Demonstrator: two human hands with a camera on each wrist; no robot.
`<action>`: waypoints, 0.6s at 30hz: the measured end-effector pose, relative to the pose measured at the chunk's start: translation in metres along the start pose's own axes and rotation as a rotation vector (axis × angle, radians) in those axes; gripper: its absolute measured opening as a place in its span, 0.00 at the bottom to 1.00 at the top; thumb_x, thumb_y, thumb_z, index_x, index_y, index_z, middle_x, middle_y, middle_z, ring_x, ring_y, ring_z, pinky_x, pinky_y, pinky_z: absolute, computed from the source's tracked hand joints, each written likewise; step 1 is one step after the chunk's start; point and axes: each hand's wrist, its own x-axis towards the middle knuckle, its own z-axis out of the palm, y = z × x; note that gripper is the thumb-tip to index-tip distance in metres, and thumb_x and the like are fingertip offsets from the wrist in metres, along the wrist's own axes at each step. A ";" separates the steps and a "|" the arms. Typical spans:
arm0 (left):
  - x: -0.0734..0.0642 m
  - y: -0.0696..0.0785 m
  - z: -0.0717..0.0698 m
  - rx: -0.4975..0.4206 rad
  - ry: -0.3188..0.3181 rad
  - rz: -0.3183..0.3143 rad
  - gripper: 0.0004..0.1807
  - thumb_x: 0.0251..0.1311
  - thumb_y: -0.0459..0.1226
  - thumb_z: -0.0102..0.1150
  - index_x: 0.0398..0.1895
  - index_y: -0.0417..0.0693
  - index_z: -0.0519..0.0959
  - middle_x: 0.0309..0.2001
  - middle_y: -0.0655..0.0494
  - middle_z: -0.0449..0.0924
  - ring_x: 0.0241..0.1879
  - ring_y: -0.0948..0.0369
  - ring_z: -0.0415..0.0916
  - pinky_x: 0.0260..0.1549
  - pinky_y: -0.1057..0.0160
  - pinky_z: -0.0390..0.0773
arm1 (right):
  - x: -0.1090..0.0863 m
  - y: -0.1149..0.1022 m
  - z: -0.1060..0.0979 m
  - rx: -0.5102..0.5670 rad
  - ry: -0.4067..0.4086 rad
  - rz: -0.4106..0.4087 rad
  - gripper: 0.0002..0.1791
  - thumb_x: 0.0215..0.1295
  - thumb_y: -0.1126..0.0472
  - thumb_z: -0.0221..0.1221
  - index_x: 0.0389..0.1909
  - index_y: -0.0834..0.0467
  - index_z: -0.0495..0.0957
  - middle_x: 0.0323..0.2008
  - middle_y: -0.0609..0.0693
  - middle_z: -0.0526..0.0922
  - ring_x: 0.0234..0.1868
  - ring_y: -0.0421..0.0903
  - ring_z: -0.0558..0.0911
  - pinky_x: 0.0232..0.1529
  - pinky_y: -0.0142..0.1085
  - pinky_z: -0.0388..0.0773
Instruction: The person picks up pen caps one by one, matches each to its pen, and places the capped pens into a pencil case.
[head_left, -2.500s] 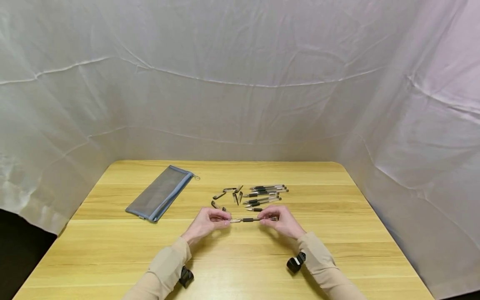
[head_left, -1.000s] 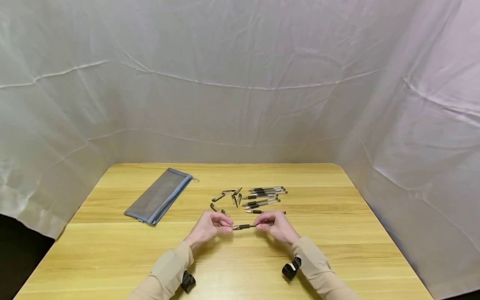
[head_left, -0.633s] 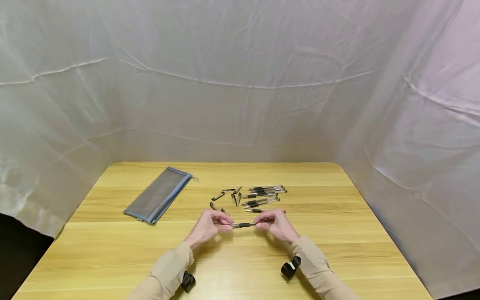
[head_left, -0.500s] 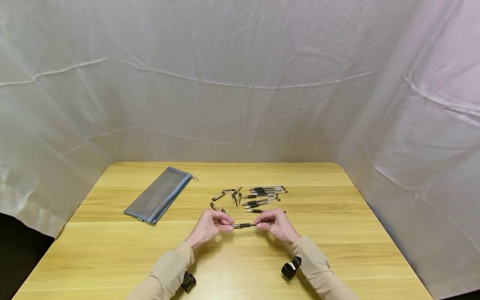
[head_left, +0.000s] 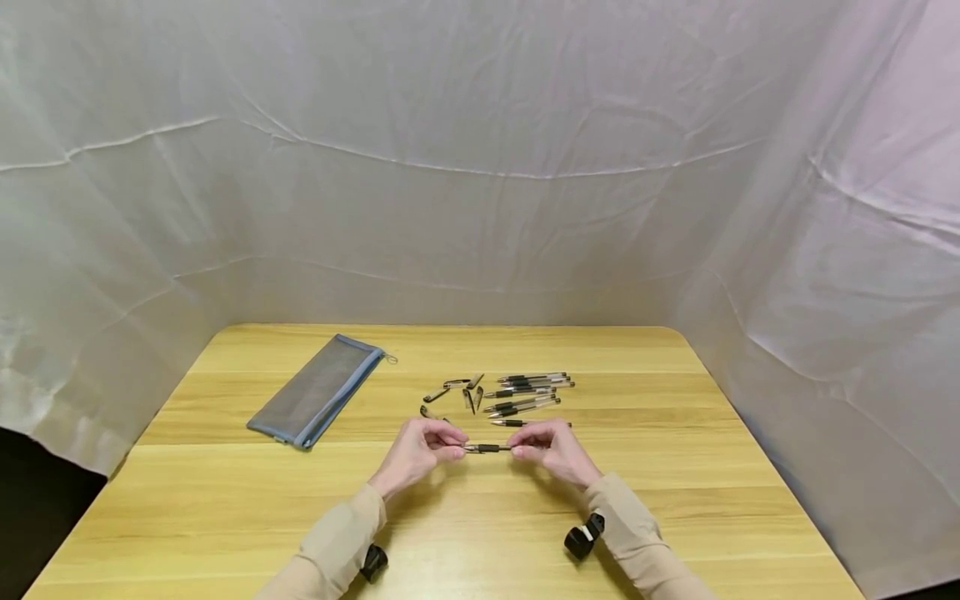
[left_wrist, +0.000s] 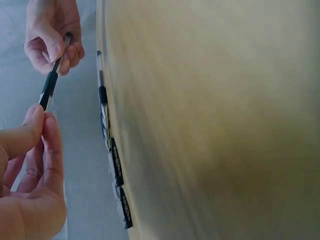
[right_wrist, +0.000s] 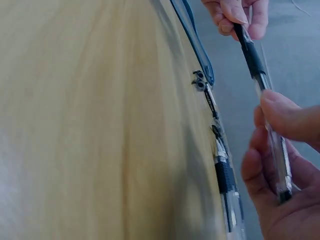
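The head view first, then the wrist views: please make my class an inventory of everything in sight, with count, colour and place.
Pen: 1, clear barrel with black grip, between the hands
Loose pens: several, overlapping, clear and black, on the table right of centre
Pen caps: about seven, black and clear, left of the loose pens
Pouch: 1, grey with blue edging, table's left side
Table: 1, yellowish wood, beneath everything
Backdrop: 1, pale grey, behind and beside the table
Wrist cameras: 2, black, one at each wrist
Sleeves: 2, beige, on the forearms
Left hand, right hand: 2, bare, holding the pen
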 end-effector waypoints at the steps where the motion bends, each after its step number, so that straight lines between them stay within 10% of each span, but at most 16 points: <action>1: 0.000 0.000 -0.001 0.005 0.001 0.001 0.11 0.54 0.25 0.69 0.42 0.31 0.84 0.38 0.38 0.86 0.33 0.65 0.82 0.37 0.73 0.84 | 0.000 0.000 0.000 -0.004 -0.011 -0.004 0.09 0.61 0.68 0.66 0.43 0.66 0.85 0.40 0.64 0.88 0.36 0.35 0.82 0.41 0.27 0.81; 18: -0.011 -0.006 -0.018 0.234 -0.066 -0.038 0.07 0.56 0.26 0.68 0.39 0.36 0.86 0.34 0.46 0.87 0.33 0.63 0.79 0.35 0.72 0.81 | -0.010 0.006 -0.020 -0.218 -0.223 0.044 0.10 0.62 0.67 0.65 0.44 0.60 0.85 0.41 0.54 0.88 0.39 0.34 0.81 0.45 0.26 0.80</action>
